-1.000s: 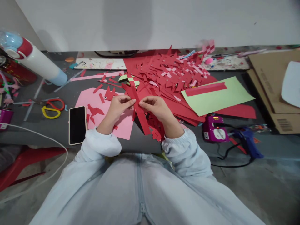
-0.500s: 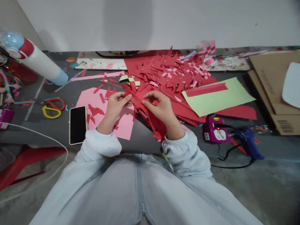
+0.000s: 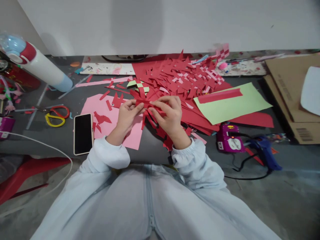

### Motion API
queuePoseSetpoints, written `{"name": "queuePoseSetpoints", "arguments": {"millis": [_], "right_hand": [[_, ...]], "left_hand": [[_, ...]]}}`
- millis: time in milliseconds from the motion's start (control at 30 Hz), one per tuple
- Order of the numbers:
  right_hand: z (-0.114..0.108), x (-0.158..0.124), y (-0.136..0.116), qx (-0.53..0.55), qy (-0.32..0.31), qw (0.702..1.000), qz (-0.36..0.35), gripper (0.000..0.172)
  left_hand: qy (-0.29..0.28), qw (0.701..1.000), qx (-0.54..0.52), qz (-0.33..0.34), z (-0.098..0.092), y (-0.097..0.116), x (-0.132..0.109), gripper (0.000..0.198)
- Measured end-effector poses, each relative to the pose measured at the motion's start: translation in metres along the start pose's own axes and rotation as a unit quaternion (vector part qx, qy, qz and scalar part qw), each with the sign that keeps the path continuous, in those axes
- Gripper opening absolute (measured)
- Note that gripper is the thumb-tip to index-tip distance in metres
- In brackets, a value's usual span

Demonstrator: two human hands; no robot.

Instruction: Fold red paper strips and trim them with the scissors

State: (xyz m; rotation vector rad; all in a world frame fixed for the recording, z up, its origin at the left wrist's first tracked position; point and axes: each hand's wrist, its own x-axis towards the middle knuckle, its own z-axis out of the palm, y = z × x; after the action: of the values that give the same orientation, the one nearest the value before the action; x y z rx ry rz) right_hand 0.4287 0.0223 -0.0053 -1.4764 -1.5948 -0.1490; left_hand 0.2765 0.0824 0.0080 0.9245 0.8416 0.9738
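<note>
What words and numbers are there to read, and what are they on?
No text can be read clearly.
White strip: handwriting, too blurred.
Right purple box: label, sticker and glowing display, too small.
Left purple box: label, too small.
Cardboard: faint print and a barcode, too blurred.
Red bottle: gold marks, too blurred.

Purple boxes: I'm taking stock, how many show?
2: a purple box left of the blue glue gun, a second purple box cut off by the picture's left edge. Others may be hidden.
</note>
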Motion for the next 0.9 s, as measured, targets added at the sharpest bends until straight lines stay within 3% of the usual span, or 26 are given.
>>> {"name": "queuePoseSetpoints", "arguments": {"millis": [133, 333, 567, 900], "right_hand": [[0.0016, -0.0012, 0.0006, 0.002, -0.02, 1.0, 0.013, 0.024], [0.0029, 0.0008, 0.0046, 0.018, -0.004, 1.0, 0.01, 0.024], [0.0029, 0.0011, 0.0051, 0.096, -0.024, 0.995, 0.011, 0.028], [0.0031, 0.0013, 0.0034, 0.054, 0.007, 0.998, -0.02, 0.024]], "left_hand": [[-0.027, 0.999, 0.006, -0.032, 0.0052, -0.0035, -0.0044, 0.037], [-0.058, 0.998, -0.016, -0.016, 0.0051, -0.0016, -0.0062, 0.039], [-0.055, 0.998, 0.006, -0.01, 0.0037, -0.0033, -0.0064, 0.038], [-0.082, 0.996, 0.02, -0.002, 0.0009, -0.0027, -0.0062, 0.048]]}}
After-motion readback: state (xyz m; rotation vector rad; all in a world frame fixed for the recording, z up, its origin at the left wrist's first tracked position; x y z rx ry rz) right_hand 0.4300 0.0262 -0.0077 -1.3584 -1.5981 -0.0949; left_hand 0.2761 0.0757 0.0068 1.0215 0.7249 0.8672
